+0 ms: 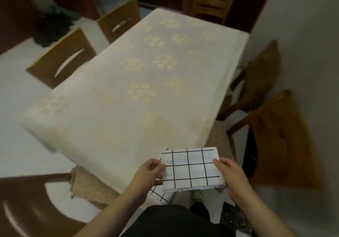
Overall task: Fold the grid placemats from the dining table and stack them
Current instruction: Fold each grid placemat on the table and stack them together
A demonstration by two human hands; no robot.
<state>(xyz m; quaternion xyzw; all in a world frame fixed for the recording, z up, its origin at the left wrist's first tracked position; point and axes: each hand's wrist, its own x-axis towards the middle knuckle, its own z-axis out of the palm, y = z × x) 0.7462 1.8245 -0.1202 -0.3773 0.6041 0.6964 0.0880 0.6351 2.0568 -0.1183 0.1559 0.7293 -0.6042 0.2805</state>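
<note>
A folded white placemat with a black grid is held flat in front of me, just off the near right corner of the dining table. My left hand grips its left edge, thumb on top. My right hand grips its right edge. More grid cloth shows beneath the folded piece, under my left hand; whether it is a separate placemat I cannot tell.
The table wears a cream cloth with pale yellow flowers. Wooden chairs stand around it: two at the left, one at the far end, two at the right, one at the near left. A wall runs along the right.
</note>
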